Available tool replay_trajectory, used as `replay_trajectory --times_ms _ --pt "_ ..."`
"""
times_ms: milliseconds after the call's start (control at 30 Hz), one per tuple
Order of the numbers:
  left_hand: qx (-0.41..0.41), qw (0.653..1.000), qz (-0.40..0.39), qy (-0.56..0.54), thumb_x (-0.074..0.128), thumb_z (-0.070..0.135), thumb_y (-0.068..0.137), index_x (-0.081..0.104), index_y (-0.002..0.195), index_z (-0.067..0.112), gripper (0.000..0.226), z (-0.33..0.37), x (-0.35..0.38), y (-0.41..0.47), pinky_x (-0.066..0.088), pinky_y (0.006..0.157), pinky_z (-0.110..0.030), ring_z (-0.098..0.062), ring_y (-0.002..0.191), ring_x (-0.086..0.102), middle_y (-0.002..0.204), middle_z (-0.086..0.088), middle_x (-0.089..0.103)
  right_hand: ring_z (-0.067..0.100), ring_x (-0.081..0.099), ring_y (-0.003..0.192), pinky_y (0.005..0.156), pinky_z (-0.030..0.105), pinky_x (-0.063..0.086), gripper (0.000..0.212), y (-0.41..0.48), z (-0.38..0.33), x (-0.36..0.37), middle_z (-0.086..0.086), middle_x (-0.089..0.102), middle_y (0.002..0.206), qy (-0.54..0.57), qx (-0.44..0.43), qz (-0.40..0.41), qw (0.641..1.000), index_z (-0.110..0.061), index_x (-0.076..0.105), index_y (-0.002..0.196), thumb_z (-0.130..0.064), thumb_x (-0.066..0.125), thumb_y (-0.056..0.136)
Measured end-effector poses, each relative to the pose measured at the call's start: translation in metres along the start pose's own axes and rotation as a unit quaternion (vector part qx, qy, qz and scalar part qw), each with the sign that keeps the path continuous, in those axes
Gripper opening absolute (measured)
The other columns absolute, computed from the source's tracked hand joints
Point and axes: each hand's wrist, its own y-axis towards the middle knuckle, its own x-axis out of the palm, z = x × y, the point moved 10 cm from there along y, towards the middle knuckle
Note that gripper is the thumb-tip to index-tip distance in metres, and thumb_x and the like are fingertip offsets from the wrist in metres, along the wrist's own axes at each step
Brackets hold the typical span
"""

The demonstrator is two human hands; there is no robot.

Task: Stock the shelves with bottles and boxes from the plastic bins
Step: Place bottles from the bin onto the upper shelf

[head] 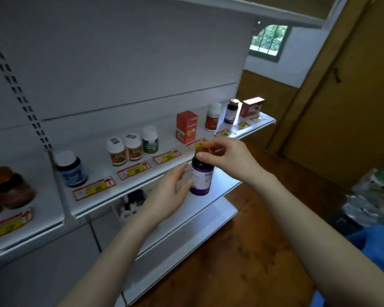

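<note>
A purple bottle with a white label and an orange-brown cap hangs upright in front of the white shelf. My right hand grips it from above by the cap. My left hand touches the bottle's left side low down, fingers spread around it. On the shelf stand a dark blue bottle, two orange-labelled bottles, a green-labelled bottle, a red box, a red-labelled white bottle, a second purple bottle and a pink-red box.
Brown jars stand on the shelf section at the left. Price tags line the shelf's front edge. A lower shelf holds dark and white items. A blue bin with packets sits at the right on the wooden floor.
</note>
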Motion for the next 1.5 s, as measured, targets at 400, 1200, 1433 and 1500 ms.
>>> replay_trajectory --times_ms 400,1200,1433,1500 --pt "0.129 0.934 -0.072 0.324 0.055 0.030 0.088 0.057 0.115 0.002 0.039 -0.004 0.136 0.135 0.048 0.077 -0.040 -0.035 0.094 0.060 0.104 -0.015 0.063 0.016 0.060 0.087 0.070 0.022 0.047 0.025 0.071 0.145 -0.129 0.002 0.065 0.098 -0.068 0.084 0.140 0.984 -0.015 0.065 0.099 -0.031 0.068 0.081" --pt "0.004 0.913 0.040 0.406 0.083 0.020 0.061 0.065 0.084 0.008 0.032 -0.021 0.244 0.313 0.051 0.051 -0.035 -0.028 0.064 0.063 0.075 -0.006 0.065 0.021 0.057 0.096 0.084 0.035 0.049 0.042 0.289 0.296 -0.202 0.006 0.062 0.108 -0.056 0.026 0.030 0.998 -0.013 0.062 0.111 -0.036 0.069 0.076" --pt "-0.078 0.895 0.076 0.432 0.080 0.017 0.065 0.061 0.084 0.004 0.029 -0.026 0.257 0.312 0.051 0.063 -0.038 -0.032 0.071 0.061 0.078 -0.012 0.060 0.032 0.061 0.095 0.066 0.029 0.046 0.041 0.326 0.306 -0.172 0.016 0.062 0.107 -0.070 -0.004 -0.072 0.995 -0.002 0.061 0.111 -0.030 0.066 0.081" --pt "-0.086 0.893 0.084 0.433 0.080 0.015 0.064 0.059 0.081 0.004 0.029 -0.027 0.261 0.314 0.051 0.063 -0.037 -0.033 0.071 0.060 0.078 -0.013 0.060 0.034 0.061 0.093 0.065 0.032 0.046 0.039 0.336 0.306 -0.169 0.020 0.064 0.102 -0.082 -0.022 -0.077 0.993 0.003 0.063 0.102 -0.031 0.065 0.081"
